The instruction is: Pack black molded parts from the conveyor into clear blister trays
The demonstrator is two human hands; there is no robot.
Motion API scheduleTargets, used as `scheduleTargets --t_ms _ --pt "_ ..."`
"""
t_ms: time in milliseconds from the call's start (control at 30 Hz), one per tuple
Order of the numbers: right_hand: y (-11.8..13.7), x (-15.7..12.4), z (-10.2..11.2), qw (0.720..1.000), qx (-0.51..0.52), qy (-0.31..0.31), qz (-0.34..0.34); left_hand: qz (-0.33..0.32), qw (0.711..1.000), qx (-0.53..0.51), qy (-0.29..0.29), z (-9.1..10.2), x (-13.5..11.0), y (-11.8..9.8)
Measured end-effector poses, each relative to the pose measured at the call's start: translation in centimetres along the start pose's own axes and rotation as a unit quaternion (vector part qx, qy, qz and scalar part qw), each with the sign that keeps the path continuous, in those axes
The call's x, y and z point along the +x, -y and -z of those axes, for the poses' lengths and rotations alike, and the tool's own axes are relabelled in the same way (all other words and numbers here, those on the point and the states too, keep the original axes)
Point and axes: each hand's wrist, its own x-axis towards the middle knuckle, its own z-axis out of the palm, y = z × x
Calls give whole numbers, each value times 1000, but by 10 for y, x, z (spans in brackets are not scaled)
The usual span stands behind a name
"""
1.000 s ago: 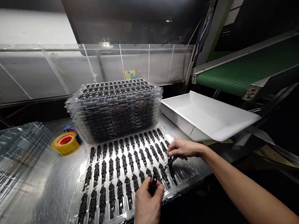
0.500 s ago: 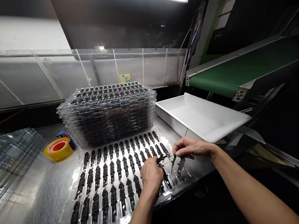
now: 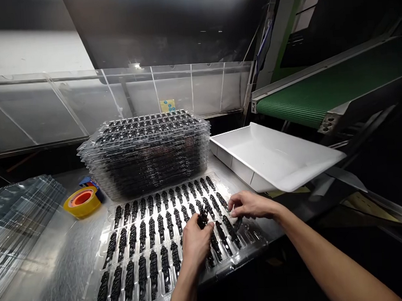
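A clear plastic tray (image 3: 253, 239) lies on the metal table, with rows of narrow black plastic parts (image 3: 154, 269) in its slots. My left hand (image 3: 197, 241) is above the tray's front right area, closed around a small bunch of black plastic parts (image 3: 202, 216) that stick up between thumb and fingers. Over the right end of the tray, my right hand (image 3: 254, 205) has its fingers curled. A dark, blurred black part (image 3: 238, 223) shows beneath those fingers and appears to be held by them; the fingers partly cover it.
Behind the tray stands a tall stack of filled clear trays (image 3: 147, 158). More clear trays (image 3: 24, 216) are piled at left, beside a yellow tape roll (image 3: 81, 203). A white bin (image 3: 273, 159) sits at right, below a green conveyor belt (image 3: 320, 97).
My left hand has shifted slightly left, its held bunch now upright. My right hand has moved slightly lower. More parts show in the right-hand front slots. The view has shifted a little.
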Motion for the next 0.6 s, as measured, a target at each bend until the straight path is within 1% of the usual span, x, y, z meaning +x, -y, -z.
scheduleTargets --t_ms 67,167,267,333,400,467,500,533,600 --pt "-1 -9 11 999 -40 -29 -21 4 1000 -2 7 1 -2 -1" --pt "6 -10 19 990 -112 -43 -69 16 999 -26 42 -2 -8 1" --pt "17 3 9 976 -187 -66 -90 28 992 -102 61 -2 -11 1" --pt "21 11 -5 965 -226 -102 -86 1 994 -99 52 -2 -7 -7" --pt "20 15 -19 957 -244 -139 -77 -59 997 -46 32 -7 5 -30" --pt "15 13 -31 953 -241 -173 -68 -133 991 -2 12 -24 23 -67" --pt "12 10 -36 951 -235 -191 -63 -173 985 14 4 -39 35 -90" --pt "10 6 -40 949 -228 -209 -59 -205 978 33 7 -57 47 -113" --pt "5 -2 -47 945 -212 -242 -52 -255 964 71 36 -104 69 -156"
